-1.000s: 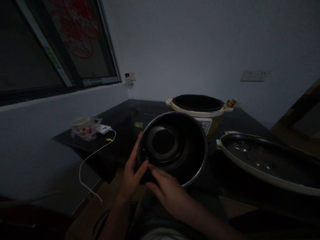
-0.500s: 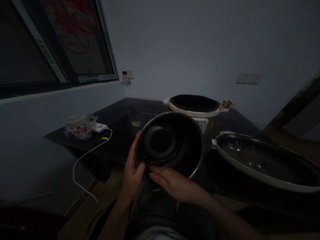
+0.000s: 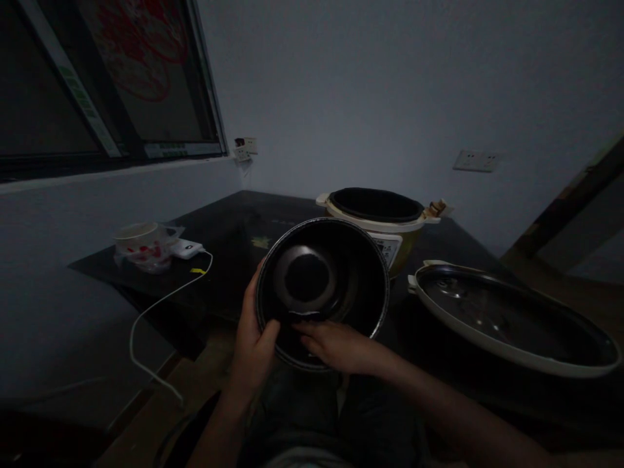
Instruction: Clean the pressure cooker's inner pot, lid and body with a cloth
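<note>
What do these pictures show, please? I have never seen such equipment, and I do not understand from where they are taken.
There is no machine: you see a person's two bare hands, filmed by one camera worn on that person's head, looking forward and down. The left hand holds a round black pot by its left side, with the mouth tilted toward the camera. The right hand reaches into it with outstretched fingers. On the dark table stand an electric cooker and, to the left, a plastic-wrapped mug beside a small white device with a cord. At the right is a white-rimmed oval piece, perhaps a lid.
</note>
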Tool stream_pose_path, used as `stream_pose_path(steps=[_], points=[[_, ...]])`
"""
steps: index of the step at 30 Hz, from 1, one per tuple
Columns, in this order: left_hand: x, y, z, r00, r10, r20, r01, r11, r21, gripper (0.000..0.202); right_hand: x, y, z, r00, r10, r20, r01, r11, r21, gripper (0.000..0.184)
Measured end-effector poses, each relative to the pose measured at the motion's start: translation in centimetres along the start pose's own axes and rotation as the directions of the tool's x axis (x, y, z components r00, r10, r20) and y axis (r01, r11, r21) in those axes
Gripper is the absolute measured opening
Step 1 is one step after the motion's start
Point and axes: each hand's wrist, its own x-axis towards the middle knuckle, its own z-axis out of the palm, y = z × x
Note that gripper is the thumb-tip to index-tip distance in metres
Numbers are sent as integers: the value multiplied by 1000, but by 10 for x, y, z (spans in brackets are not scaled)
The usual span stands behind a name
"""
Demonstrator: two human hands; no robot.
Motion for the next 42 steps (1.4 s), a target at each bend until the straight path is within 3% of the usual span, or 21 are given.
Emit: stream_pose_path(steps=[4, 10, 15, 17, 22, 27, 33, 37, 42], points=[[-2, 2, 0, 1000, 7, 24, -8, 1000, 25, 74, -5, 18, -14, 989, 117, 90, -66, 893, -445, 41], [-4, 5, 1, 999, 12, 51, -15, 998, 59, 71, 1, 47, -31, 979, 180, -98, -202, 756, -623, 42], [-3, 8, 0, 997, 26, 68, -30, 998, 60, 69, 11, 56, -66, 973, 73, -219, -207, 698, -686, 52], [-3, 9, -1, 997, 18, 80, -23, 998, 65, 68, 17, 55, -78, 972, -7, -236, -160, 715, -680, 55], [-2, 9, -1, 996, 25, 88, -31, 997, 64, 69, 34, 51, -94, 906, -331, -264, 177, 862, -475, 68], [0, 9, -1, 994, 27, 107, -35, 997, 72, 70, 35, 52, -101, 929, -315, -197, 169, 830, -532, 65], [-2, 10, 0, 996, 6, 89, -10, 999, 50, 70, 16, 63, -82, 979, -48, -198, -97, 743, -662, 55], [-3, 11, 0, 997, -14, 82, 11, 999, 39, 70, 4, 59, -43, 986, 35, -160, -129, 771, -624, 44], [-3, 11, 1, 997, 10, 78, -15, 997, 69, 71, 2, 30, 1, 996, 56, -63, -81, 850, -521, 30]])
